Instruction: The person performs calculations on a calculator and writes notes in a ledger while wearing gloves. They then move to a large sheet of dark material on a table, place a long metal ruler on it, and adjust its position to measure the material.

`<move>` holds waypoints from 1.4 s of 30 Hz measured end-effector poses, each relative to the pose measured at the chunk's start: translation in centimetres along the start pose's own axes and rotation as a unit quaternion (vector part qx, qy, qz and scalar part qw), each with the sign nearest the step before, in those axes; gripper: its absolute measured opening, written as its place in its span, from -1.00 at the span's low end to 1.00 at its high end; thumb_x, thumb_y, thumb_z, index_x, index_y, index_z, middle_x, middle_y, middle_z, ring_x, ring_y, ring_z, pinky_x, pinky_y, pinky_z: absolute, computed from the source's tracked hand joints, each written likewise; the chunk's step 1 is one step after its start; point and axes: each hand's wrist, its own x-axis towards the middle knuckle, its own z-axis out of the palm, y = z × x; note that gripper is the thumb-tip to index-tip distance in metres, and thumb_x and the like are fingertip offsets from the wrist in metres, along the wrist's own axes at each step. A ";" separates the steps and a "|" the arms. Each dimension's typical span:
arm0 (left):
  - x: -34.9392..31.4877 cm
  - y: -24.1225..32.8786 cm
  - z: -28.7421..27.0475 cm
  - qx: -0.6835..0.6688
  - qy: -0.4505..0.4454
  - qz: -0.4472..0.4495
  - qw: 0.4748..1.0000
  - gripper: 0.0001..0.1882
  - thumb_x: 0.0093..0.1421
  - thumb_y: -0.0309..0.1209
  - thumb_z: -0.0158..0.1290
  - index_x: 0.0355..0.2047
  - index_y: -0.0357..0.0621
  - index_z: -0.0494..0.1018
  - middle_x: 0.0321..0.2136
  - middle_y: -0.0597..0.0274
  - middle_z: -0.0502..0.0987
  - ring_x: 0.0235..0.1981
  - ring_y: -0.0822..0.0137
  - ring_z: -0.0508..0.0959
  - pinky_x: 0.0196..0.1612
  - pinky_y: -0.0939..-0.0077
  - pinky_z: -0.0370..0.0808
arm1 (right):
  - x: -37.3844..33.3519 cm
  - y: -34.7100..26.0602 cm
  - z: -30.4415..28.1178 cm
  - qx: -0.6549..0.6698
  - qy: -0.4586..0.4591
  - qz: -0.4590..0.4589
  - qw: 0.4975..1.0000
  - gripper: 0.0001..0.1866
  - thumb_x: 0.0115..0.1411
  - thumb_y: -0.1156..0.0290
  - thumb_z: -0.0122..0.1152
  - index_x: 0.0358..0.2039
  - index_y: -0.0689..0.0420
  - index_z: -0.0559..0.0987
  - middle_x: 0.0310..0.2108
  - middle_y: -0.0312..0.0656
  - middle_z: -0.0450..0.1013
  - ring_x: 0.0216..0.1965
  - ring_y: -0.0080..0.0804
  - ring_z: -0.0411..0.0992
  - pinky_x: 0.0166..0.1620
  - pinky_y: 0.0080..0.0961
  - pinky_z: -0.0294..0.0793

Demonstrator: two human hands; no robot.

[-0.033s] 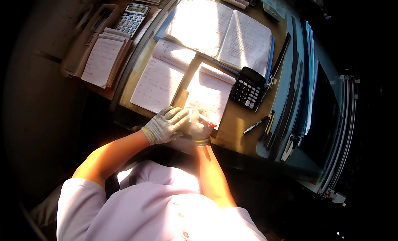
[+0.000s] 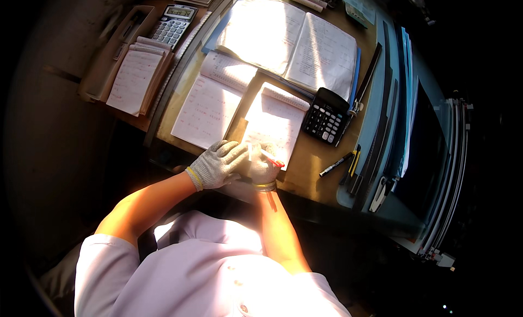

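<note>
My right hand [image 2: 263,171], in a pale knitted glove, is closed round a red and white pen [image 2: 277,161]. It rests on the lower part of a notepad [image 2: 275,118] with handwritten lines, its upper sheets folded over. Sunlight washes out the fingers and the pen's tip. My left hand [image 2: 215,165], gloved alike, lies with its fingers stretched out beside the right one, near the bottom edges of that notepad and a second written pad [image 2: 210,107] to its left. Just right of the first notepad, a black calculator [image 2: 326,118] sits at a slant.
Beyond the pads lies a large open book of written pages [image 2: 321,53]. A marker [image 2: 336,164] and a yellow cutter [image 2: 354,159] lie to the right, near a stapler-like tool [image 2: 381,194]. At the left stand a silver calculator [image 2: 173,27] and a stack of slips [image 2: 134,80].
</note>
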 end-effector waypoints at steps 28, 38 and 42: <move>0.4 0.5 -0.7 0.006 -0.030 -0.015 0.999 -0.13 -0.03 -0.16 0.37 0.28 -0.21 0.38 0.31 0.01 0.35 0.28 0.01 0.38 0.35 0.02 0.28 | -1.0 1.6 -0.5 0.054 0.011 0.066 0.996 -0.93 0.25 0.52 0.31 -0.32 0.25 0.62 -0.48 -0.20 0.58 -0.49 -0.48 0.53 -0.40 -0.51 0.53; 1.0 0.6 -0.9 -0.001 -0.037 0.061 0.997 -0.09 -0.09 -0.16 0.38 0.30 -0.16 0.38 0.32 0.06 0.38 0.31 0.03 0.39 0.32 0.08 0.32 | -0.5 0.0 -0.7 0.126 0.037 0.086 0.988 -0.93 0.28 0.53 0.25 -0.27 0.27 0.62 -0.51 -0.25 0.56 -0.44 -0.53 0.52 -0.33 -0.50 0.53; 1.2 0.7 -1.1 -0.013 -0.042 0.044 0.998 -0.07 -0.11 -0.18 0.40 0.30 -0.17 0.37 0.30 0.06 0.39 0.29 0.05 0.41 0.30 0.10 0.33 | -0.5 1.3 -1.4 0.086 0.078 0.059 0.991 -0.85 0.37 0.47 0.18 -0.12 0.24 0.62 -0.47 -0.25 0.55 -0.44 -0.50 0.51 -0.32 -0.49 0.54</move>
